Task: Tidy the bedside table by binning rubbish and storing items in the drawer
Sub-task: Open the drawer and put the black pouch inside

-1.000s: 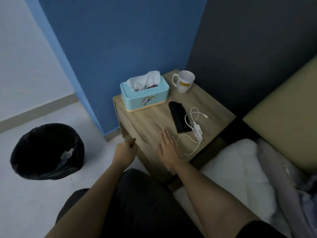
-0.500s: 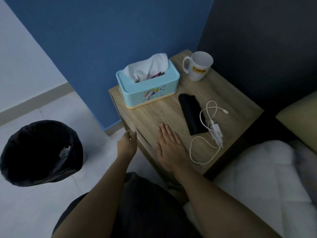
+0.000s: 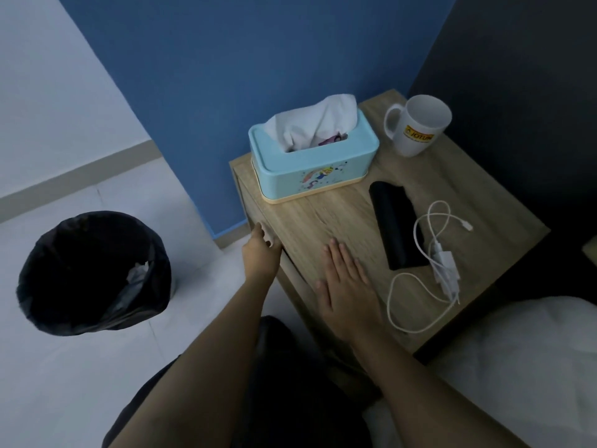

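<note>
Two hands | left hand [image 3: 261, 253] fingers curled at bedside table [image 3: 323, 221] edge | right hand [image 3: 347, 286] flat, spread

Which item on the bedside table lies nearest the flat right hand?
The black pouch, just beyond the right hand; the tissue box and mug sit farther back.

My single head view looks steeply down and forward from above the table [image 3: 323, 221], close to both forearms; it takes in the bin [image 3: 93, 273] at left and the bed [image 3: 533, 367] at lower right.
</note>
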